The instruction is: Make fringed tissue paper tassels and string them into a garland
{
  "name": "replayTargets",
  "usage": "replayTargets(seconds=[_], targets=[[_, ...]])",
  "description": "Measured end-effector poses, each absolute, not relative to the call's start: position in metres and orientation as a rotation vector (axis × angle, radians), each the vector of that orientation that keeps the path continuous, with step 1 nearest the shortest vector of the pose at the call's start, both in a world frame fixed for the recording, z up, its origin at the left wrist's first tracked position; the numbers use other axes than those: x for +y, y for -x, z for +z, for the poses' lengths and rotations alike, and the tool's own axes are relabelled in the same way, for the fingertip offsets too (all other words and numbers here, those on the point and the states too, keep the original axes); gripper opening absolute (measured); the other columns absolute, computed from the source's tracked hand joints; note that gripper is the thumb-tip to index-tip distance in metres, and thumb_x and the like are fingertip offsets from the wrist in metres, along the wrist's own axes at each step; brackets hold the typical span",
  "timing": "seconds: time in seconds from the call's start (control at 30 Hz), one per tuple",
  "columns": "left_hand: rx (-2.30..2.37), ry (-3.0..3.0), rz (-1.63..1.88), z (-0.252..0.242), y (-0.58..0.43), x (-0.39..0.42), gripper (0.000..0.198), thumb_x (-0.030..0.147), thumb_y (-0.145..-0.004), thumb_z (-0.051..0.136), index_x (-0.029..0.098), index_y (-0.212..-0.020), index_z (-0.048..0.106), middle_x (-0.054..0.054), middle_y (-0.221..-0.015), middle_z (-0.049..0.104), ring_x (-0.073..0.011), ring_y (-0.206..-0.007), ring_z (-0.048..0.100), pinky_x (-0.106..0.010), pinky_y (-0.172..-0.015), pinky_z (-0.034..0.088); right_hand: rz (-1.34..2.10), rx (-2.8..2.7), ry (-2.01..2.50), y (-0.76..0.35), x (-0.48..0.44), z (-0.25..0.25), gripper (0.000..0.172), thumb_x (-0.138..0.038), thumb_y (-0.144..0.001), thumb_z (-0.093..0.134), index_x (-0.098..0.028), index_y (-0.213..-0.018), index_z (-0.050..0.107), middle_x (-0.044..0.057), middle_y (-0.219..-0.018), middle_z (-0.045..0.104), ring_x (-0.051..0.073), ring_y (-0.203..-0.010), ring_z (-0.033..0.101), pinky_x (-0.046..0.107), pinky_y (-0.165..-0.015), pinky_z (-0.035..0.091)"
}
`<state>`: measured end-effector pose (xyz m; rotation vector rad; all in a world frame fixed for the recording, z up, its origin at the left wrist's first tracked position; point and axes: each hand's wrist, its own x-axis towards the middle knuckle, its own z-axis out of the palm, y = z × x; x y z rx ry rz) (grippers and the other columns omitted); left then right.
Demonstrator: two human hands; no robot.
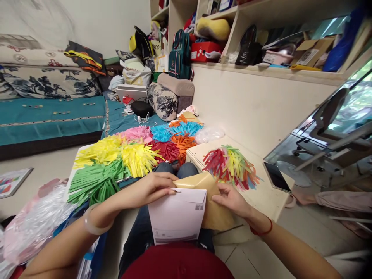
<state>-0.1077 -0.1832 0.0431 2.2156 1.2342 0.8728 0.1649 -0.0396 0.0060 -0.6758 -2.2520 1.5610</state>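
Observation:
A white envelope [177, 217] with small grey print stands above my lap, its flap edge at the top. My left hand [161, 188] grips it by the upper left corner, thumb in front and fingers behind. Behind and to the right is a brown paper envelope [217, 211] with a glossy upper part. My right hand [231, 197] pinches its right edge between thumb and fingers. The two envelopes overlap, and I cannot tell whether one is partly inside the other. Just beyond my right hand lies a multicoloured bunch of paper strips [231, 164].
Yellow [139, 159], green [95, 182], blue and red strip bunches cover the surface ahead. A phone [276, 176] lies on the wooden bench [261, 201] at right. Plastic bags [43, 221] are at left. Another person's leg [337, 199] shows at far right.

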Motion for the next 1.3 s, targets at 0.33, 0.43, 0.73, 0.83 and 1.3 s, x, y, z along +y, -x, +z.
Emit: replayTargets(seconds=[0.33, 0.43, 0.73, 0.83, 1.3], targets=[[1.184, -2.220, 0.847, 0.049, 0.093, -0.183, 0.023, 0.022, -0.096, 0.043, 0.013, -0.089, 0.064, -0.009, -0.104, 0.062, -0.0125, -0.087, 0.059, -0.020, -0.079, 0.043, 0.703, -2.711, 0.294, -0.120, -0.049, 0.102, 0.035, -0.033, -0.075, 0.074, -0.022, -0.107, 0.065, 0.005, -0.108, 0.068, 0.020, -0.104, 0.061, 0.031, -0.092, 0.045], [1.202, -2.193, 0.836, 0.048, 0.096, -0.184, 0.024, 0.024, -0.096, 0.044, 0.014, -0.091, 0.065, -0.009, -0.106, 0.060, -0.0133, -0.090, 0.058, -0.022, -0.082, 0.042, 1.001, -2.803, 0.436, -0.107, -0.048, 0.103, 0.010, -0.027, -0.078, 0.070, -0.017, -0.079, 0.068, 0.000, -0.077, 0.069, 0.013, -0.073, 0.062, 0.023, -0.067, 0.045], [1.210, -2.132, 0.892, 0.044, 0.107, -0.184, 0.030, 0.031, -0.096, 0.043, 0.013, -0.087, 0.067, -0.007, -0.093, 0.060, -0.0132, -0.082, 0.057, -0.022, -0.076, 0.043, 1.250, -2.658, 0.714, -0.115, -0.042, 0.097, 0.023, -0.037, -0.078, 0.066, -0.015, -0.075, 0.062, 0.001, -0.070, 0.063, 0.012, -0.065, 0.058, 0.021, -0.056, 0.039], [1.201, -2.149, 0.900, 0.046, 0.102, -0.183, 0.032, 0.032, -0.096, 0.043, 0.013, -0.087, 0.067, -0.007, -0.091, 0.060, -0.0128, -0.080, 0.057, -0.022, -0.074, 0.043, 1.108, -2.761, 0.676, -0.113, -0.043, 0.101, 0.023, -0.038, -0.080, 0.064, -0.016, -0.085, 0.065, 0.003, -0.077, 0.068, 0.015, -0.071, 0.061, 0.023, -0.060, 0.041], [1.317, -2.201, 0.919, 0.044, 0.112, -0.198, 0.024, 0.028, -0.094, 0.048, 0.017, -0.090, 0.069, -0.011, -0.120, 0.054, -0.0200, -0.115, 0.051, -0.029, -0.099, 0.041, 0.934, -2.836, 0.705, -0.126, -0.027, 0.105, 0.031, -0.045, -0.079, 0.064, -0.016, -0.071, 0.069, 0.000, -0.066, 0.063, 0.012, -0.063, 0.054, 0.022, -0.053, 0.035]])
